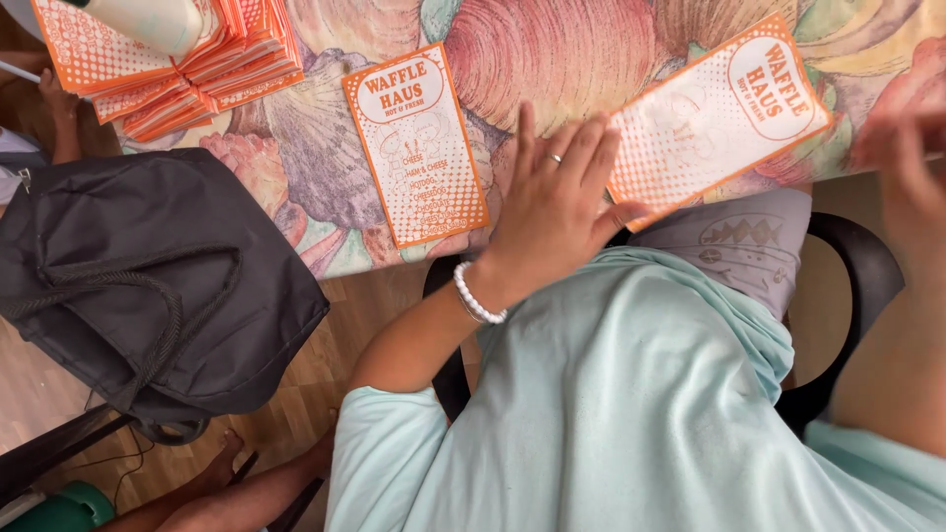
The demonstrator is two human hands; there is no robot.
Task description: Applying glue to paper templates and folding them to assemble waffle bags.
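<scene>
1. left hand [552, 202]: lies flat, palm down, on the table edge; the fingers [581, 148] are straight and held close together, with only narrow gaps; a ring sits on one finger and a white bead bracelet [478, 296] circles the wrist
2. the left fingertips press on the lower left end of an orange and white paper bag [719, 113], which lies flat and tilted on the table, just right of the hand, its lower edge reaching past the table edge
3. right hand [907, 158]: raised at the right border of the view, blurred; it is near the right end of the same bag; whether it touches the bag, or how its fingers are set, cannot be told
4. a second orange and white paper bag [416, 146] lies flat just left of the left hand, apart from it
5. a stack of bags [197, 69] of the same kind sits at the upper left of the table
6. the tablecloth [552, 49] has a shell pattern
7. a black fabric bag [148, 276] rests left of the table, well apart from both hands
</scene>
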